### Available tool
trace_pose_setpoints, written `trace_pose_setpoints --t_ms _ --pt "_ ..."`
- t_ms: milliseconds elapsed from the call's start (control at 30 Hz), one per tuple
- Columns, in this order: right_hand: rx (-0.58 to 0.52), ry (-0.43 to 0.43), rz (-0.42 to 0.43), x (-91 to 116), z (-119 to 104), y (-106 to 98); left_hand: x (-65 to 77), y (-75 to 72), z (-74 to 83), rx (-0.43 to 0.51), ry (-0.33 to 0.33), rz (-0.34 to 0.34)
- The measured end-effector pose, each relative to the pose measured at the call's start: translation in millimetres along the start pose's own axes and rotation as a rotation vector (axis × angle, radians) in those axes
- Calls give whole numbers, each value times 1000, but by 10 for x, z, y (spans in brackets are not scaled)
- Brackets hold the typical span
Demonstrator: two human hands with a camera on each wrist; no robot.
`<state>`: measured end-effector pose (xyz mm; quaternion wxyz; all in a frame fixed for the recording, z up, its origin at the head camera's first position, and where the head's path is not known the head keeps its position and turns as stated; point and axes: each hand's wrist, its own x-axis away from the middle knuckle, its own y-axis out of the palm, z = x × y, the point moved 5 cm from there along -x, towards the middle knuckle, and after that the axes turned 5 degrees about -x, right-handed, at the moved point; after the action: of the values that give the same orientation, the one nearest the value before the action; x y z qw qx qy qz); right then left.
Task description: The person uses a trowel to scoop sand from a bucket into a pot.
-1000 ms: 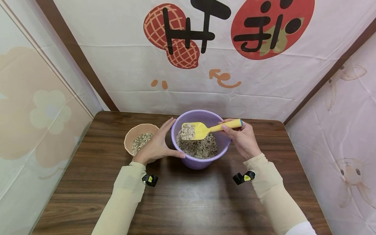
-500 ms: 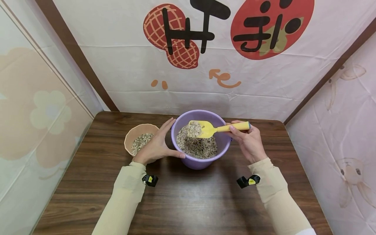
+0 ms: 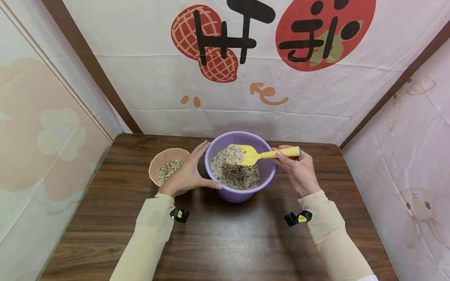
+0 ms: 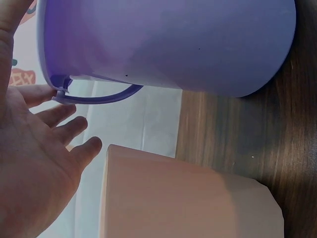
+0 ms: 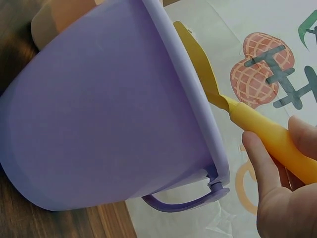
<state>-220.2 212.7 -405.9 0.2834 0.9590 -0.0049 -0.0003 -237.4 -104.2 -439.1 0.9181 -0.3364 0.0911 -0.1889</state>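
Observation:
A purple bucket stands on the table, partly filled with coarse, gravel-like grains. My right hand grips the handle of a yellow toy shovel and holds its blade level over the bucket's opening. A small heap of the pale grains lies on the blade's front part. In the right wrist view, the shovel passes just above the rim. My left hand spreads against the bucket's left side, thumb on the near rim and straight fingers by the far rim. The left wrist view shows its fingertips at the bucket's handle.
Left of the bucket, a peach-coloured bowl holds more of the grains, partly covered by my left hand and wrist. The brown wooden table ends at a white printed cloth behind, with cloth walls on both sides.
The shovel and my right hand have shifted to the right over the bucket, mostly in the first half second. Fewer grains lie on the blade now. My left hand has stayed put.

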Motion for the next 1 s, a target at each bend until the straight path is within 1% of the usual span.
trace_pose_setpoints --t_ms 233,467,600,667,833,933,1000 --pt "-3 -10 -1 8 -3 4 -8 -2 -1 2 -5 -12" --pt "-9 0 11 18 6 -2 19 -19 18 0 -19 -18" --pt "-6 -2 9 20 6 -1 57 -58 38 -11 -35 -22" --pt "-5 -4 9 21 4 -2 79 -92 52 -23 -28 -21" --pt "-9 -3 8 24 7 -3 134 -193 55 -46 -2 -8" --pt "-17 -3 3 24 10 2 173 -254 19 -62 -11 21" --pt "-19 -4 2 24 11 5 197 -298 -7 -68 -17 56"
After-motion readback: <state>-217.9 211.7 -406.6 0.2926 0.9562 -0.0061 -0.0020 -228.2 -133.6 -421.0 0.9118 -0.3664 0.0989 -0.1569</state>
